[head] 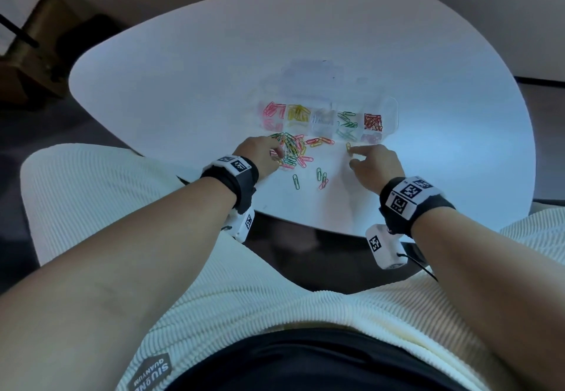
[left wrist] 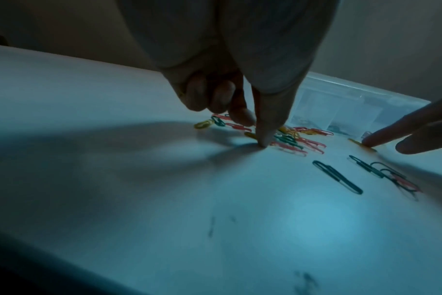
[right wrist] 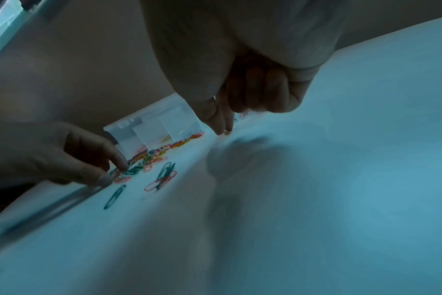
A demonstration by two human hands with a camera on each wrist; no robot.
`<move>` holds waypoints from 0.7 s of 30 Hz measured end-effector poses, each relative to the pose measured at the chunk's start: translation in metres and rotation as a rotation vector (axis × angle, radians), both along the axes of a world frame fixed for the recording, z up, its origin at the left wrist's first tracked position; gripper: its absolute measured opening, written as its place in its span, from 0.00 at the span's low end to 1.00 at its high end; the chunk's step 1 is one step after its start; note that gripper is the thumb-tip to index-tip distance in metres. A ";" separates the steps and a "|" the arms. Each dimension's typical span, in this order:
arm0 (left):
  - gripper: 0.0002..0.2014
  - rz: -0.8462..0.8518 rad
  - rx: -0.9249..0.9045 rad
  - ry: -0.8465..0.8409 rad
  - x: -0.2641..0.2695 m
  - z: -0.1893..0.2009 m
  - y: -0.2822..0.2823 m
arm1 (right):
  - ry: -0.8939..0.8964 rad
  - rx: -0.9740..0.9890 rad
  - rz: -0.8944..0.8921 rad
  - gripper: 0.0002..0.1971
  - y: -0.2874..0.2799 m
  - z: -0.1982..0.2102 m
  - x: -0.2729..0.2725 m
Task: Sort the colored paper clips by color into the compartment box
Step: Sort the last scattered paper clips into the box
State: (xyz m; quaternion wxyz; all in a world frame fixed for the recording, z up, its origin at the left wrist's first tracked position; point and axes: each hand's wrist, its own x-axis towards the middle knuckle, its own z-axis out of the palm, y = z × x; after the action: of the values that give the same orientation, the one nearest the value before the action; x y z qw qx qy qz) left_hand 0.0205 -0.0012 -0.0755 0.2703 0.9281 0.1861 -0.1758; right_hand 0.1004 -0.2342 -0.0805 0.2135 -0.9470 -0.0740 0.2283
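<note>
A clear compartment box (head: 391, 109) lies on the white table (head: 183, 84), its cells holding pink, yellow, pale, green and red clips. In front of it sits a mixed pile of paper clips (head: 295, 150). My left hand (head: 275, 153) is at the pile's left edge; its index finger (left wrist: 262, 137) points straight down onto the table beside a yellow clip (left wrist: 250, 135), the other fingers curled. My right hand (head: 351, 155) reaches out with a straight index finger (left wrist: 381, 135) pressing on a single yellow clip (head: 348, 146), thumb apart from it.
A few loose green and pink clips (head: 321, 176) lie between the hands, and one green clip (head: 296, 181) sits closer to the table's near edge (head: 305, 225). My lap in pale ribbed cloth is below that edge. Dark furniture stands far left.
</note>
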 end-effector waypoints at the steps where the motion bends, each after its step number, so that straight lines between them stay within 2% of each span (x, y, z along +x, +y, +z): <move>1: 0.09 -0.015 0.015 -0.017 0.000 0.000 0.000 | -0.002 -0.020 0.001 0.16 -0.001 -0.002 0.000; 5: 0.04 -0.010 0.048 -0.032 0.002 0.000 0.003 | -0.032 -0.051 -0.004 0.07 -0.002 0.000 -0.001; 8: 0.04 -0.004 0.055 -0.029 0.001 0.000 0.003 | -0.040 -0.067 0.017 0.04 -0.001 0.000 -0.004; 12: 0.07 -0.004 0.033 -0.078 0.000 -0.001 0.001 | -0.075 -0.102 0.005 0.09 -0.001 0.001 -0.007; 14: 0.08 -0.010 0.026 -0.090 -0.001 -0.001 -0.001 | -0.047 -0.141 0.010 0.06 0.000 0.002 -0.006; 17: 0.10 -0.030 0.019 -0.079 -0.001 0.001 -0.003 | 0.005 -0.154 -0.011 0.03 0.002 0.003 -0.004; 21: 0.14 -0.054 0.014 -0.014 -0.001 0.003 -0.006 | 0.079 -0.147 -0.043 0.07 0.002 0.002 -0.006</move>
State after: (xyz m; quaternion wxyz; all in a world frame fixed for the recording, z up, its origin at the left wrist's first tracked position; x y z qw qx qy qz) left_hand 0.0195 -0.0072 -0.0724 0.2604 0.9358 0.1605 -0.1753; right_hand 0.0943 -0.2325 -0.0784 0.1507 -0.9518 -0.0282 0.2658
